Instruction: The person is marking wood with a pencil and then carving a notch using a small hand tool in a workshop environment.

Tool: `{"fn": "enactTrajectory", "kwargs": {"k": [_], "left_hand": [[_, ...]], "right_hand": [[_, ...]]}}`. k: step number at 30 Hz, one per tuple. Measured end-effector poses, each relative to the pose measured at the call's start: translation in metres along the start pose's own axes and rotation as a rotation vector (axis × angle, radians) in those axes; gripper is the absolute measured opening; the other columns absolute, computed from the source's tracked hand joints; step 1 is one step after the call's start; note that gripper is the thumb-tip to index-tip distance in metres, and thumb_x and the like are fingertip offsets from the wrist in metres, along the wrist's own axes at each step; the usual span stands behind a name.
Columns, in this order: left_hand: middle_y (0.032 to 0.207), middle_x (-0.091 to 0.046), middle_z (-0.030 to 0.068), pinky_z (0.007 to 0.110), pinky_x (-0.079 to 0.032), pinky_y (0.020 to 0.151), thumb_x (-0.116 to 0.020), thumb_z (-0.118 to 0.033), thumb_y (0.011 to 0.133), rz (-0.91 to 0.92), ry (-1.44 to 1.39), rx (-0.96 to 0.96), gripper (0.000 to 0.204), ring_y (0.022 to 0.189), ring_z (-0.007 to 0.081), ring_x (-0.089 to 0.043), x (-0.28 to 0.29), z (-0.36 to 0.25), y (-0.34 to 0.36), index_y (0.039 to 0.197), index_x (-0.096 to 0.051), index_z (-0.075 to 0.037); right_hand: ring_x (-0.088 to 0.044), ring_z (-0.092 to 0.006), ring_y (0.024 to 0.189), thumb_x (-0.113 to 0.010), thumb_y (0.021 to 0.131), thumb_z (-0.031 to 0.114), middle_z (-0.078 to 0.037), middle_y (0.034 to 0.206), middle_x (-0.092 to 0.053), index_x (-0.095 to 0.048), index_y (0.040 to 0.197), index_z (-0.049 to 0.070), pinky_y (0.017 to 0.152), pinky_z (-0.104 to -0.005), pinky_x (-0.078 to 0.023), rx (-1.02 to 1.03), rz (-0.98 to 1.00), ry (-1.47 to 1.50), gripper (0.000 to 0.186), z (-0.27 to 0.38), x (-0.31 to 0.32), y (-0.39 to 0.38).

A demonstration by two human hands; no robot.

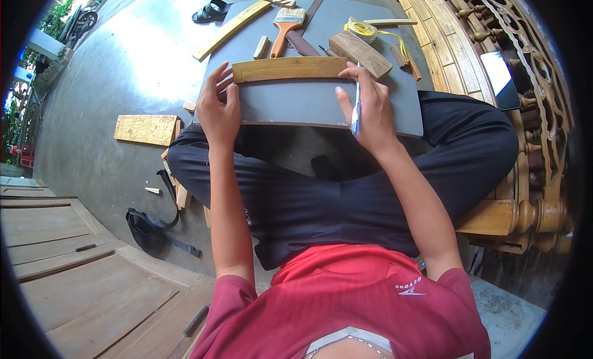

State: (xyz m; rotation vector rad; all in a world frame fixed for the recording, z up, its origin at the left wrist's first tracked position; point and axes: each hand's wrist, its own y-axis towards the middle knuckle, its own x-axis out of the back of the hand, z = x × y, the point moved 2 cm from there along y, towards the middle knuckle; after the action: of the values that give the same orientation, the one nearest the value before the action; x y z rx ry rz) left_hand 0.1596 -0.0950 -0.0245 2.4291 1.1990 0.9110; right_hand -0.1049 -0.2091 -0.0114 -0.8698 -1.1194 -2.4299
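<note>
Shirt [346,291] faces wood strip [289,70], grey board [296,102], glossy floor [86,124].

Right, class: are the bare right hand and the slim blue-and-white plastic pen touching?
Touching: the head view shows the pen held in the right hand, its barrel lying against the fingers.
</note>
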Motion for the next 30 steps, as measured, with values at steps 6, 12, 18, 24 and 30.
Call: {"fn": "enactTrajectory", "kwargs": {"k": [6,12,18,24,30], "left_hand": [[0.123,-0.076,0.014,0.037,-0.062,0.092,-0.062,-0.002,0.096,0.007,-0.005,0.018,0.042,0.111,0.0252,-0.076,0.0002,-0.0006,0.0001,0.137,-0.067,-0.009],[0.123,-0.076,0.0136,0.036,-0.062,0.092,-0.062,-0.003,0.096,-0.001,-0.002,0.003,0.041,0.111,0.0251,-0.076,-0.0003,0.0001,0.0,0.136,-0.068,-0.01],[0.123,-0.077,0.0134,0.036,-0.062,0.09,-0.062,-0.003,0.096,0.006,0.015,0.017,0.041,0.11,0.0252,-0.076,0.0004,-0.0024,-0.0002,0.136,-0.068,-0.01],[0.124,-0.077,0.0115,0.032,-0.06,0.088,-0.059,-0.007,0.097,-0.007,0.02,-0.01,0.041,0.109,0.0197,-0.075,-0.001,0.0015,-0.001,0.137,-0.068,-0.012],[0.122,-0.077,0.0132,0.037,-0.061,0.089,-0.061,-0.004,0.096,-0.01,0.032,-0.022,0.042,0.109,0.0254,-0.077,-0.0009,0.0014,-0.0005,0.136,-0.068,-0.011]], "right_hand": [[-0.063,-0.0378,0.128,-0.066,0.099,0.018,-0.026,0.133,-0.067,-0.056,0.123,0.007,0.107,-0.047,-0.039,-0.007,0.004,-0.004,0.028,0.0,-0.0001,-0.0001],[-0.064,-0.04,0.127,-0.067,0.098,0.014,-0.026,0.128,-0.068,-0.057,0.121,0.004,0.106,-0.0479,-0.043,0.014,-0.008,-0.028,0.027,0.0015,0.0007,0.0003],[-0.062,-0.0378,0.129,-0.066,0.1,0.019,-0.026,0.134,-0.067,-0.056,0.124,0.006,0.107,-0.047,-0.039,-0.007,0.004,-0.032,0.029,0.0044,0.0024,0.0001],[-0.062,-0.0378,0.13,-0.066,0.1,0.019,-0.025,0.133,-0.067,-0.057,0.124,0.007,0.107,-0.0472,-0.039,-0.012,0.004,-0.045,0.029,0.005,0.0029,-0.0003],[-0.062,-0.0375,0.13,-0.066,0.1,0.019,-0.025,0.133,-0.067,-0.057,0.124,0.007,0.108,-0.0473,-0.038,-0.015,0.008,-0.048,0.029,0.007,0.0038,0.0003]]}}
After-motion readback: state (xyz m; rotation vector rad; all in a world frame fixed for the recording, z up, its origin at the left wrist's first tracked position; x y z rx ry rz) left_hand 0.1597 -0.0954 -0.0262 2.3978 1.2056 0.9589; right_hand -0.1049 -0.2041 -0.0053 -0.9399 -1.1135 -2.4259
